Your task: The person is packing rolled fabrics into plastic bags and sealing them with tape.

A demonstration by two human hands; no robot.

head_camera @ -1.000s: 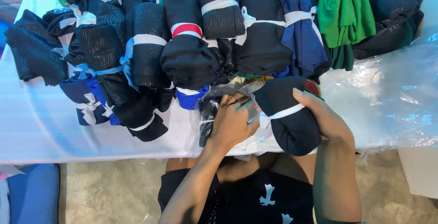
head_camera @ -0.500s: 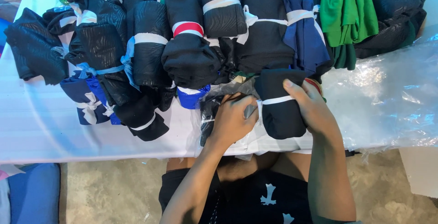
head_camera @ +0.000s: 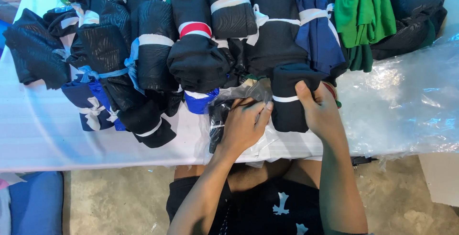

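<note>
My right hand [head_camera: 319, 108] grips a rolled black cloth bundle [head_camera: 288, 102] tied with a white band, thumb on its top, at the table's near edge. My left hand [head_camera: 244, 126] presses down on a clear plastic bag [head_camera: 239, 93] with another dark bundle [head_camera: 217, 122] partly under it, fingers touching the black roll's left side. White sheets [head_camera: 277, 146] lie beneath both hands. Behind them stands a heap of rolled dark bundles [head_camera: 196, 58], each tied with white, blue or red bands.
A white table [head_camera: 43, 129] carries the heap. Green cloth [head_camera: 361, 15] and dark blue cloth [head_camera: 318, 29] lie at the back right. Crinkled clear plastic sheeting [head_camera: 406, 101] covers the right side. A blue object [head_camera: 36, 201] sits on the concrete floor at lower left.
The black bundle has been pushed away from me, up against the heap, and turned more upright. My right hand shifted from over its end to its right side.
</note>
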